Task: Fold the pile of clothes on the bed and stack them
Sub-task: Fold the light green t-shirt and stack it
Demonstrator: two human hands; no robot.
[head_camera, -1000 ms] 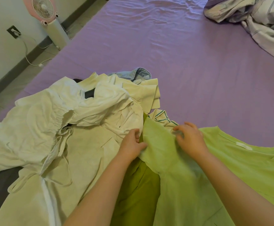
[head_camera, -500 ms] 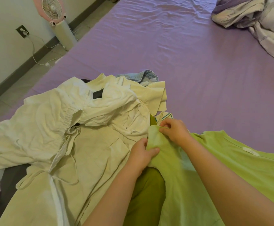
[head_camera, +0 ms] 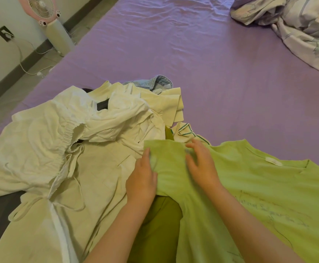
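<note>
A light green T-shirt (head_camera: 259, 196) lies spread on the purple bed (head_camera: 211, 73) at the lower right, its white neck label facing up. Its left sleeve (head_camera: 166, 160) reaches over the edge of the pile of clothes (head_camera: 78, 168). My left hand (head_camera: 141, 179) lies with straight fingers along the sleeve's left edge, the thumb hidden under the fabric. My right hand (head_camera: 200, 166) presses on the sleeve near the shoulder with spread fingers. The pile holds white and cream garments, a denim piece (head_camera: 154, 83) at the back and an olive garment (head_camera: 160, 224) under the sleeve.
A crumpled pale patterned blanket (head_camera: 297, 25) lies at the bed's far right corner. Bare purple sheet stretches between it and the pile. On the floor to the left stands a small fan (head_camera: 46, 16), with a cable running to a wall socket (head_camera: 4, 33).
The sleeve has been pulled out and laid flat. My right hand let go of its tip and moved right, now pressing with spread fingers. My left hand's fingers have straightened along the edge.
</note>
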